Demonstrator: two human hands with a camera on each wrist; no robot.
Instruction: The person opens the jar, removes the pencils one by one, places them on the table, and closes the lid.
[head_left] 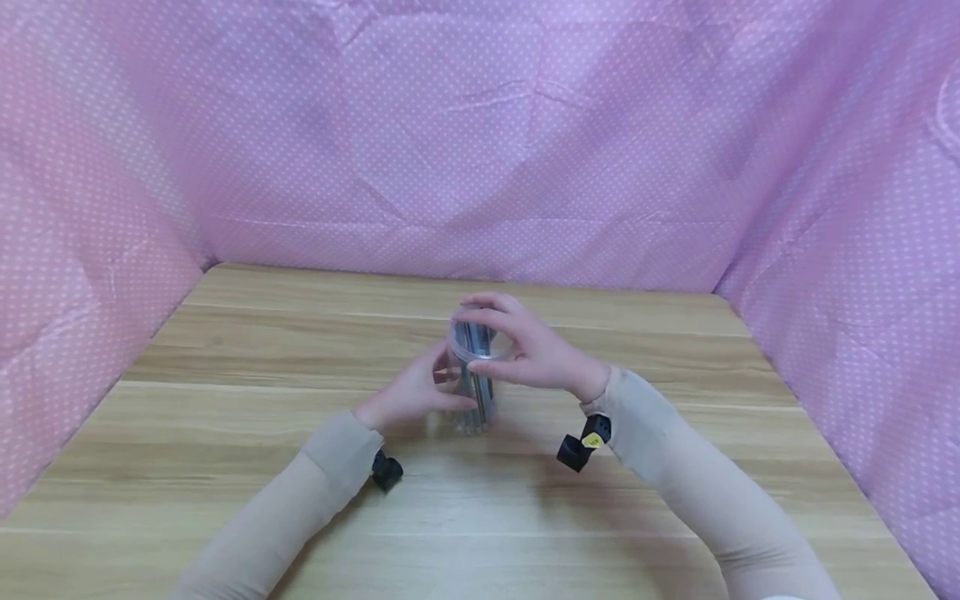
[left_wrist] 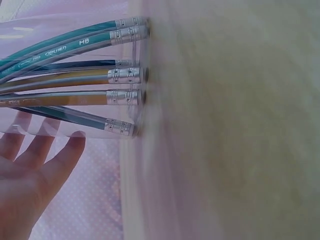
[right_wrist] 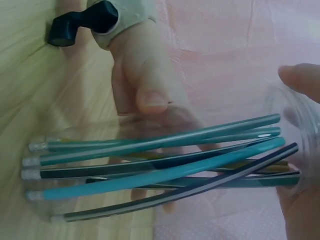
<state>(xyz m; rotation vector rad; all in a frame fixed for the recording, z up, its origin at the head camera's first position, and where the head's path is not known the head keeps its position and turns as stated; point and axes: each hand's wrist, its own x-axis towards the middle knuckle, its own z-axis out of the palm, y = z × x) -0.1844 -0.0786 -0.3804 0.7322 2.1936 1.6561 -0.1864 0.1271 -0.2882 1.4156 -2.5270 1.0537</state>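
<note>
A clear plastic jar [head_left: 469, 425] stands upright on the table, holding several pencils [right_wrist: 170, 175] in teal, blue, dark and golden brown. Their metal-banded eraser ends point down to the jar's bottom. My left hand [head_left: 416, 390] grips the jar's side, thumb in front and fingers round behind. In the left wrist view its fingertips [left_wrist: 75, 142] lie against the plastic wall. Across the jar's top reaches my right hand [head_left: 540, 354], with thumb and fingers on either side of the round rim [right_wrist: 306, 135]. Its fingers partly cover the top.
The wood-grain table [head_left: 247, 433] spreads around both arms. Pink dotted cloth [head_left: 465, 167] hangs behind it and along both sides. A small black camera sits on each wrist, the left one [head_left: 387, 472] low over the table and the right one [head_left: 576, 452] higher.
</note>
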